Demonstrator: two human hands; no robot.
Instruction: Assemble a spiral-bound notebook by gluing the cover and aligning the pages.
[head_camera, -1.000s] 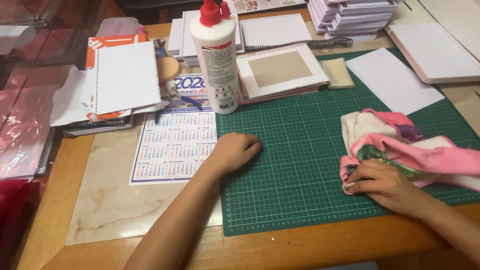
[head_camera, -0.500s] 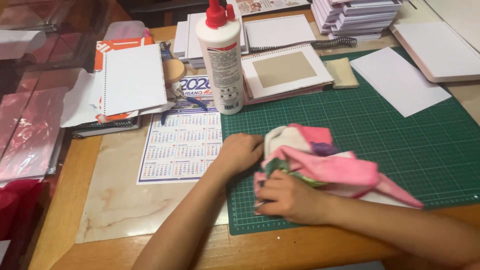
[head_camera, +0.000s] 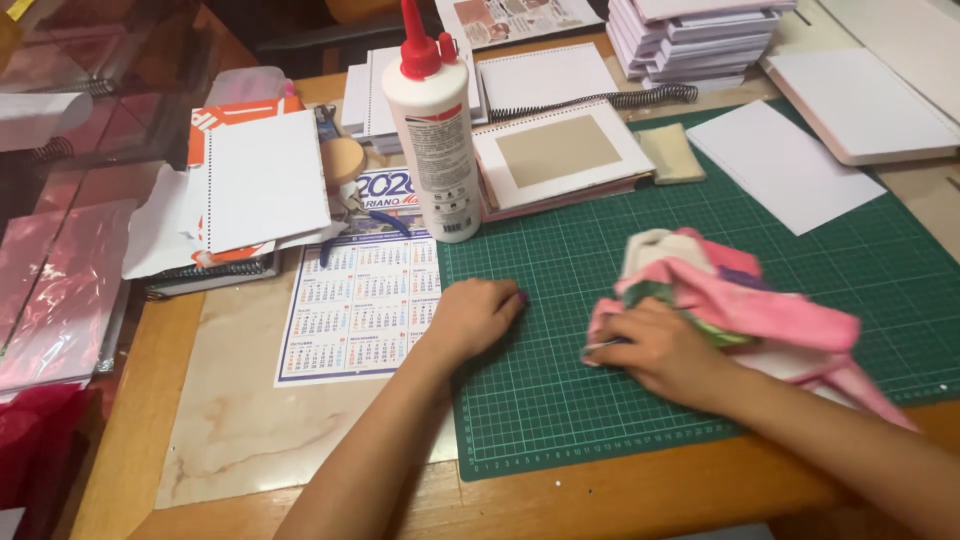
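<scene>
While right hand (head_camera: 665, 350) hides cloth (head_camera: 745, 295), fingertips unseen

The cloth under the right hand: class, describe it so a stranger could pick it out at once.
Start at the green cutting mat covering the table's right half. Near its middle, the right hand presses on a crumpled cloth. It is the only soft, bunched thing there, mostly pink with cream and green patches.

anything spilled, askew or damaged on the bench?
No spill or damage shows. The white glue bottle with a red cap stands upright and closed. Only untidy spot: the white spiral-bound sheets over an orange cover lie fanned and crooked at the table's left. The right hand presses a crumpled pink cloth onto the green cutting mat.
</scene>
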